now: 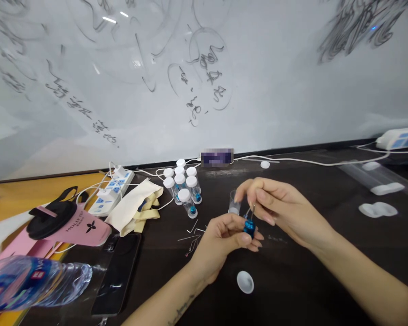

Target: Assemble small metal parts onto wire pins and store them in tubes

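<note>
My left hand (224,235) is closed, pinching a small shiny blue piece (249,227) between thumb and fingers. Just above it, my right hand (270,201) pinches a thin metal wire (253,209) that reaches down to the top of the blue piece. Whether the wire is fixed to the piece, I cannot tell. Behind my right fingertips stands a clear tube (234,203), partly hidden. Nearer to me lies a loose white cap (245,282). Several thin wire pins (192,240) are scattered left of my left hand.
Several white-capped clear tubes (187,203) with blue pieces inside stand left of centre. Further left are a cloth pouch (131,203), a power strip (112,192), a pink cup (85,226), a black phone (117,276) and a water bottle (37,280). White caps (377,209) lie right.
</note>
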`<act>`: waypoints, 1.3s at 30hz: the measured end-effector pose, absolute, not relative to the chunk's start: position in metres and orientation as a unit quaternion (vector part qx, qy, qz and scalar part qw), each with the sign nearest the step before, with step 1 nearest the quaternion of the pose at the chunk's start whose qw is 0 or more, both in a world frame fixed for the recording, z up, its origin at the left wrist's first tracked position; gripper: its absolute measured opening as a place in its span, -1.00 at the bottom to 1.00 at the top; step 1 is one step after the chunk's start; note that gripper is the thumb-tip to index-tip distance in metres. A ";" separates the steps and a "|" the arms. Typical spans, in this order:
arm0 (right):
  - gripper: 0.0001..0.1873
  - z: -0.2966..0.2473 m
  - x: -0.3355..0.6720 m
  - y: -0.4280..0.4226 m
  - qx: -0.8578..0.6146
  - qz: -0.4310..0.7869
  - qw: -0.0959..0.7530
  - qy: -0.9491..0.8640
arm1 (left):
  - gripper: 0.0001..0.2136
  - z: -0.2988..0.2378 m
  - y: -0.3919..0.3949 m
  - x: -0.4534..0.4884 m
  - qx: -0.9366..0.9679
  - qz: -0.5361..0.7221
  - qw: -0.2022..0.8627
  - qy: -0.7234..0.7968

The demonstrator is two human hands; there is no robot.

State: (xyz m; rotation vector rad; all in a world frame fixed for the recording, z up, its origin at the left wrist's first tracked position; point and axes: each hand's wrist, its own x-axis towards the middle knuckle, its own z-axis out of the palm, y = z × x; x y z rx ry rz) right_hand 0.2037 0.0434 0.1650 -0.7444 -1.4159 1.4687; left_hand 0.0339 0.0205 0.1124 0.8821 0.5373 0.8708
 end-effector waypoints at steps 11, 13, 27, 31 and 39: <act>-0.84 0.173 0.211 0.047 -0.381 0.470 0.441 -0.662 | -0.74 0.101 0.034 0.029 0.504 0.467 0.642 0.340; -0.84 0.172 0.211 0.049 -0.399 0.428 0.468 -0.663 | -0.61 0.093 0.043 0.029 0.549 0.504 0.566 0.352; -0.85 0.156 0.211 0.067 -0.438 0.336 0.523 -0.649 | -0.69 0.074 0.074 0.050 0.636 0.496 0.455 0.376; -0.83 0.161 0.210 0.063 -0.437 0.361 0.513 -0.645 | -0.68 0.089 0.058 0.045 0.641 0.500 0.443 0.378; -0.82 0.170 0.218 0.058 -0.440 0.321 0.457 -0.703 | -0.63 0.108 0.051 0.026 0.522 0.416 0.664 0.337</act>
